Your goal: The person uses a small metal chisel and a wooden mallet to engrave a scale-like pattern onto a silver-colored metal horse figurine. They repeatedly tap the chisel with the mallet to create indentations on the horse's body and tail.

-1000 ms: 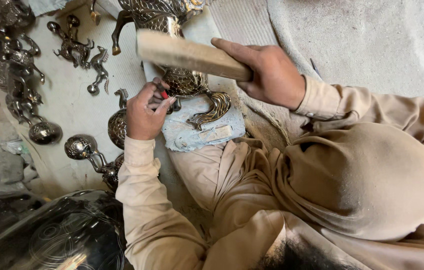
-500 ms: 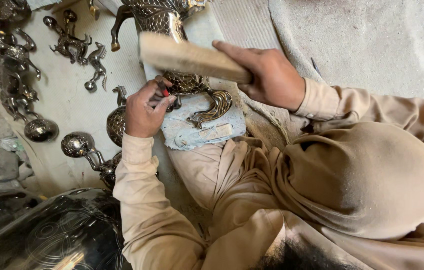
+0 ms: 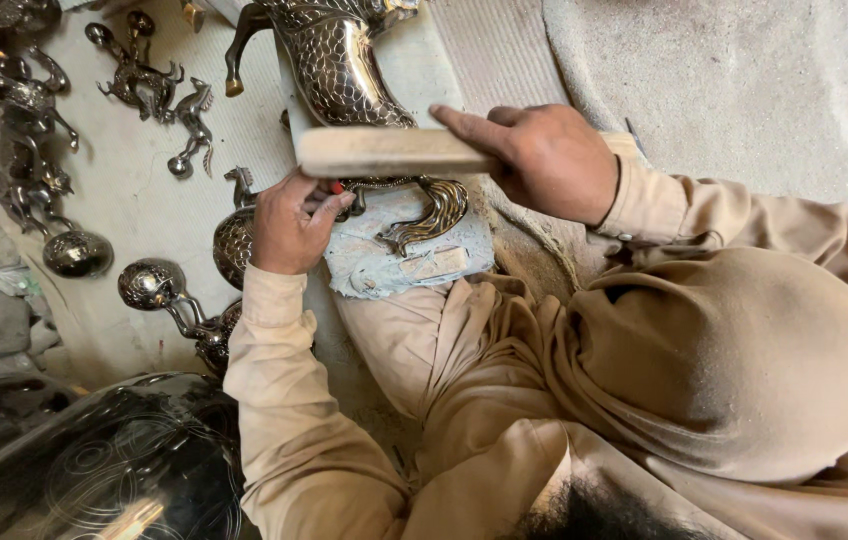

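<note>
Lowered since earlier, the wooden mallet lies level, gripped by the right hand. Small metal figurines lie beyond the left hand, which pinches a red-tipped tool against the engraved brass horse.

Light: soft, even daylight, bright on your far floor | Glare: highlights on the horse and the left figurines | Shadow: near-left tray sits dim | Focus: your hands sharp; near edge slightly soft, corners stretched.
</note>
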